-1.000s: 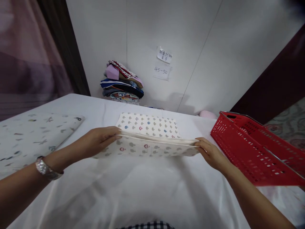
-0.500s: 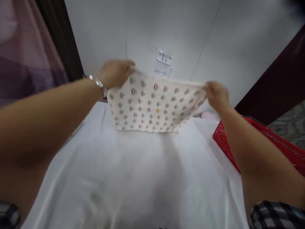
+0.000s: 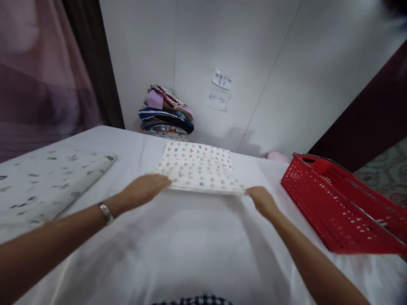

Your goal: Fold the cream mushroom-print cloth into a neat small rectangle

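A folded white cloth with small grey, red and blue prints (image 3: 199,169) lies flat on the white table (image 3: 178,250). My left hand (image 3: 143,189) grips its near left corner. Its near right corner is in my right hand (image 3: 261,200). Both hands rest low on the table at the cloth's near edge. A watch sits on my left wrist.
A red plastic basket (image 3: 337,207) stands at the right. A patterned folded sheet (image 3: 47,182) lies at the left. A stack of folded clothes (image 3: 167,112) sits against the back wall under two paper notes (image 3: 219,91). A pink object (image 3: 276,156) lies near the wall.
Both hands lifted the cloth's near edge high into the air, then brought it back down. The cloth now lies flat, folded smaller and farther from me.
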Action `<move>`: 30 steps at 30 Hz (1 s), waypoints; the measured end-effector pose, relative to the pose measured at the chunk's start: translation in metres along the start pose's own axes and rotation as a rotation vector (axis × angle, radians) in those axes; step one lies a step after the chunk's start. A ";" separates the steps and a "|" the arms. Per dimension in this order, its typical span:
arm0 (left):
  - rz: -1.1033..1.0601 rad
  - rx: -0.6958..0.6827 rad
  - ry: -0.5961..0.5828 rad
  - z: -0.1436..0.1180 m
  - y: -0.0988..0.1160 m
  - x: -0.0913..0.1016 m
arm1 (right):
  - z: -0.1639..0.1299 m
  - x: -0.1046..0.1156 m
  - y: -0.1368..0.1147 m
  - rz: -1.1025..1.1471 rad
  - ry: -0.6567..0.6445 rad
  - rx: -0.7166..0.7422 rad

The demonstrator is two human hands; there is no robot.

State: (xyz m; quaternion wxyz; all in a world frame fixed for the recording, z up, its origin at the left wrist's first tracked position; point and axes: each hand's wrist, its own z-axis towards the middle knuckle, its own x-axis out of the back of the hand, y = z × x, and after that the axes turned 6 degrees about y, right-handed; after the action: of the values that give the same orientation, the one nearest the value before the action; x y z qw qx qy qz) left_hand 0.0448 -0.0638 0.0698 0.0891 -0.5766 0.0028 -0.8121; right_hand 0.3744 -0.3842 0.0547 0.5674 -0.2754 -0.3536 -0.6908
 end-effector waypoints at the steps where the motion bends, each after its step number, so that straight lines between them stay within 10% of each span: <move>1: -0.026 -0.001 -0.019 -0.018 0.008 -0.022 | -0.021 -0.015 -0.016 0.072 -0.045 0.017; 4: -0.066 0.024 -0.026 -0.053 0.026 -0.062 | -0.066 -0.044 -0.051 0.151 -0.068 -0.047; 8: -0.072 0.103 0.036 -0.063 0.032 -0.066 | -0.081 -0.043 -0.063 0.128 -0.034 -0.133; 17: -0.073 -0.004 0.370 -0.140 0.063 -0.008 | -0.099 0.061 -0.095 0.330 -0.167 -0.330; 22: -0.109 0.090 0.363 -0.170 0.066 -0.025 | -0.097 0.084 -0.109 0.519 -0.420 -0.491; 26: -0.220 0.230 0.159 -0.131 0.035 -0.041 | -0.064 0.050 -0.084 0.548 -0.528 -0.518; 30: -0.116 0.306 0.014 -0.017 -0.018 -0.004 | 0.014 0.018 -0.019 0.361 -0.464 -0.510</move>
State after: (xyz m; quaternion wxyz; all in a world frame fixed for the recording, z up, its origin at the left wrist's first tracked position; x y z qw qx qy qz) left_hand 0.0276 -0.0473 0.0624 0.1290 -0.5499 -0.1537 -0.8108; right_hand 0.3519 -0.3816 0.0739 0.4981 -0.6144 -0.2354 -0.5649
